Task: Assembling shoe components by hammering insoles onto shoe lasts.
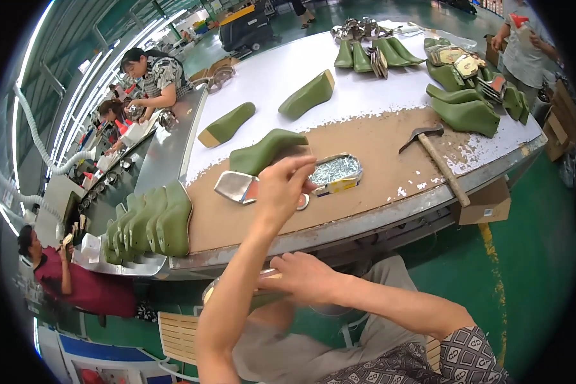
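Note:
My left hand (283, 187) is raised over the table, its fingertips pinched together beside an open tin of small metal nails (336, 170). Whatever the pinch holds is too small to make out. Low over my lap, my right hand (306, 276) grips a shoe last (270, 274) that shows tan and green parts; my left forearm hides much of it. Just beyond my left hand a green shoe last (262, 152) lies on the brown board. Next to it is a pale, shiny flat piece (234, 186) with an orange part, partly behind my left hand.
A hammer (440, 159) lies right on the board (377, 141). Green lasts stand in a row (148, 221) at the near left corner; more are piled (465, 114) at the far right. Co-workers (155, 80) sit along the left bench. A cardboard box (486, 203) stands under the table.

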Demonstrator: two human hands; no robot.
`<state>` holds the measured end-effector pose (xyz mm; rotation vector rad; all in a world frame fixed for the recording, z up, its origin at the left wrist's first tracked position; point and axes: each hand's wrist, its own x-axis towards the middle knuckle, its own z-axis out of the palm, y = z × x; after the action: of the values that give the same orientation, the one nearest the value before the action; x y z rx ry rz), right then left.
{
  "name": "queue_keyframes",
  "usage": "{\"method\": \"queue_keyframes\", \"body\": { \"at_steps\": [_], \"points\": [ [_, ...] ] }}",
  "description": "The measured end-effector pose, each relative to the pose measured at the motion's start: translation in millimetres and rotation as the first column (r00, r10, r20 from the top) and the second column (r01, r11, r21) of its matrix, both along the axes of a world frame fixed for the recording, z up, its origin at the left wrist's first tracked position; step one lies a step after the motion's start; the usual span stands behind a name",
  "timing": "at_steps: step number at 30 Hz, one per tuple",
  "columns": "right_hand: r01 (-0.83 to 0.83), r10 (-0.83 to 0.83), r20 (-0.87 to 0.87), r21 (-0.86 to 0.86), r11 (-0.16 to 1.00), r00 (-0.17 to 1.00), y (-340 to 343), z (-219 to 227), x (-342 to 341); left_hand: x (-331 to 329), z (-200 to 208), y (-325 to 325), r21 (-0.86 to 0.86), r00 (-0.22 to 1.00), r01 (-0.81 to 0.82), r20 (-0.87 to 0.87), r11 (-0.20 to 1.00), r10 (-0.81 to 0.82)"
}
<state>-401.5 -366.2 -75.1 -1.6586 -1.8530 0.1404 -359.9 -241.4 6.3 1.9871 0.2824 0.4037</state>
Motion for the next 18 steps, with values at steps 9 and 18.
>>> {"method": "queue_keyframes", "body": {
  "at_steps": [9,18],
  "points": [
    [-0.064,0.065,-0.029,0.011,0.998,0.997,-7,5,7,-172,-26,-12,-0.106,0.943,-0.318,0.066,0.942,0.326],
    [0.784,-0.843,0.192,0.31,0.538,0.503,-153,-10,156,-158,-27,-16,0.489,0.983,-0.122,-0.062,0.864,0.174]
  ]
}}
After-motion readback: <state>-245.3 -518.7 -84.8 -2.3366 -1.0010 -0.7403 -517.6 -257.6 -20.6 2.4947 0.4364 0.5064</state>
